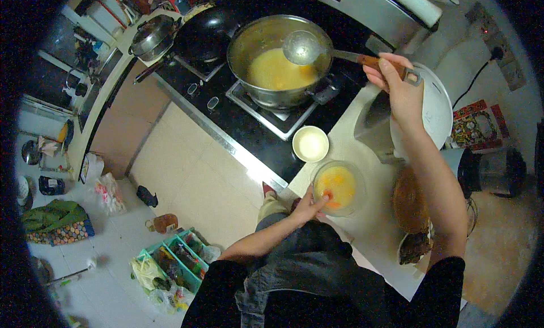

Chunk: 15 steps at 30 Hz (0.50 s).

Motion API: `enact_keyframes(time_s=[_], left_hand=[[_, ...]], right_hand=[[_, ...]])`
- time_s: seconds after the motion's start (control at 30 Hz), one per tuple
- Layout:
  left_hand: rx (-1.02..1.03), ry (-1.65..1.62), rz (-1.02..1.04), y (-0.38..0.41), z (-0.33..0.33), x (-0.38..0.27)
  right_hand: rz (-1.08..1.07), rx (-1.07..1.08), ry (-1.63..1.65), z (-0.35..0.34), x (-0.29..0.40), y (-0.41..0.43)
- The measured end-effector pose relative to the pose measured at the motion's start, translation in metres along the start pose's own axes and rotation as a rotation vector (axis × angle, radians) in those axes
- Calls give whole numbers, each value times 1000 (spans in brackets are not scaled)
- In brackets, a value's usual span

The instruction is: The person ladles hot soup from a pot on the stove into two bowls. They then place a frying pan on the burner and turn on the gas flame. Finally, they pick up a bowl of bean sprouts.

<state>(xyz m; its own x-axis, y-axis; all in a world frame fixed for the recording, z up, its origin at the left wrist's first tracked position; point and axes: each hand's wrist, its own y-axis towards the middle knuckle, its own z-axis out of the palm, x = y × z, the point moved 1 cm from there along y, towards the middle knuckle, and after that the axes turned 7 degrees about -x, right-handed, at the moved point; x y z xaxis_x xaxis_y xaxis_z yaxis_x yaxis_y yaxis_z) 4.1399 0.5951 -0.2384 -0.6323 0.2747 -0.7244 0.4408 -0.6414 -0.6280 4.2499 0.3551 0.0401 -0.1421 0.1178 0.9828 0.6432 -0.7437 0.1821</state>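
My right hand (397, 79) grips the wooden handle of a metal ladle (302, 48). The ladle's bowl hangs over a large steel pot (280, 99) on the hob, which holds yellow soup (272, 73) with orange pieces. My left hand (309, 208) holds the near-left side of a clear glass bowl (360, 179), its thumb at the rim. Yellow soup with orange chunks fills much of this bowl. Whether the bowl rests on the counter or is lifted, I cannot tell. Beside it, a small white bowl (310, 144) contains something pale yellow.
Left of the pot sit a black wok (206, 34) and a lidded pan (153, 38). A large white-rimmed container (437, 98) stands beneath my right forearm, near a round wooden board (410, 196). A teal divided crate (172, 243) of packaged goods stands on the floor.
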Motion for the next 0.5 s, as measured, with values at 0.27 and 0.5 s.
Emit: enact_keyframes(time_s=[0.27, 0.5], left_hand=[[18, -44, 85, 48, 19, -2], [33, 212, 121, 75, 8, -15]], right_hand=[[-48, 29, -146, 28, -9, 20], [-95, 56, -291, 53, -30, 39]])
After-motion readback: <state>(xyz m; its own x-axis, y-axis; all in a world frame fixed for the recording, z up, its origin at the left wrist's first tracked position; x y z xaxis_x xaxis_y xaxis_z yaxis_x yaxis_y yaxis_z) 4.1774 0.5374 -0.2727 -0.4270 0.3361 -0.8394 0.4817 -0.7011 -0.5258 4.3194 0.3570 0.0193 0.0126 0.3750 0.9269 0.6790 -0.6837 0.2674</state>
